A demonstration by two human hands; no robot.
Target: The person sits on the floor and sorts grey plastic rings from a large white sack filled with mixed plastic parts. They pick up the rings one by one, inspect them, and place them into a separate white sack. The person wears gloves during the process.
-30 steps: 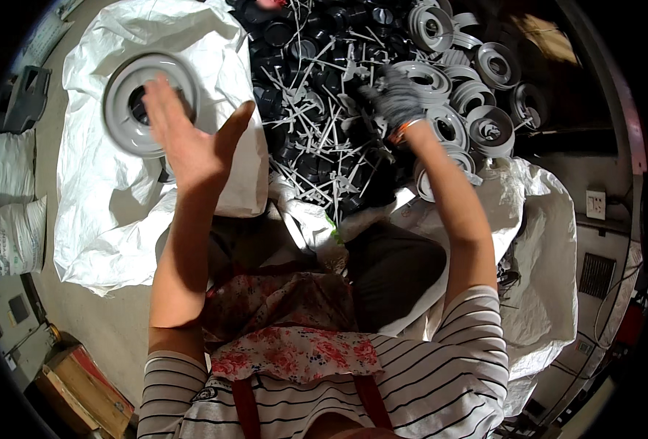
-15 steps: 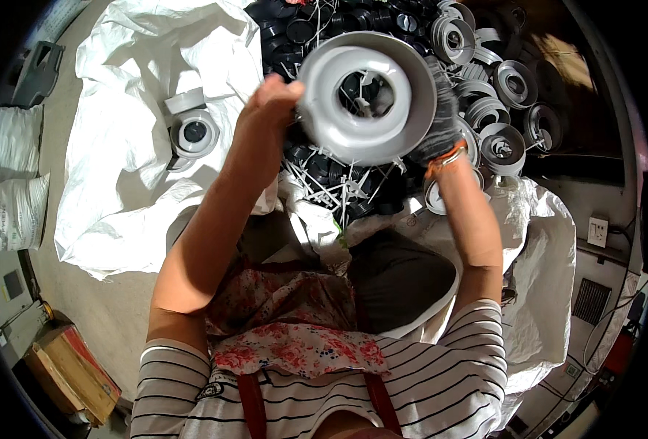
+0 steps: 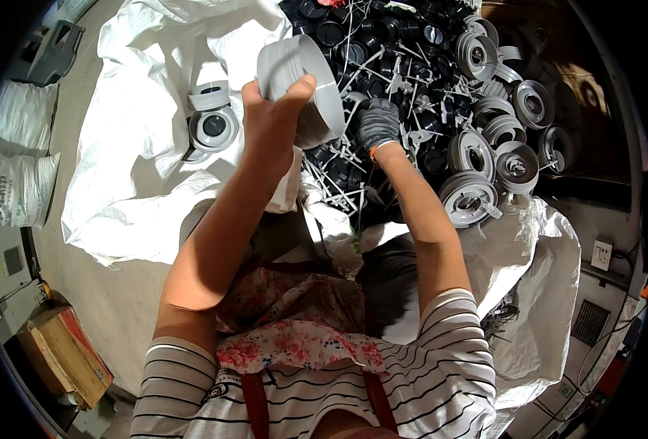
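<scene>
My bare left hand (image 3: 276, 113) grips a wide grey plastic ring (image 3: 328, 80), tilted on its side, thumb and fingers on its ribbed wall. My right hand (image 3: 377, 124), in a dark grey glove with an orange band at the wrist, is down at the heap of black plastic caps (image 3: 330, 33). Its fingers are curled, and whatever they hold is hidden among the dark parts. Thin white plastic sprues (image 3: 344, 192) lie scattered through the heap.
On the left a white woven sack (image 3: 130, 146) is spread out, with a grey ring part with a black centre (image 3: 214, 128) on it. Several grey rings (image 3: 472, 156) lie right of the heap. A cardboard box (image 3: 64, 355) stands at lower left, and a wall socket (image 3: 601, 254) is at right.
The grey ring has moved left and turned from face-on to edge-on in my left hand. My right hand has let go of it and come down left onto the black caps.
</scene>
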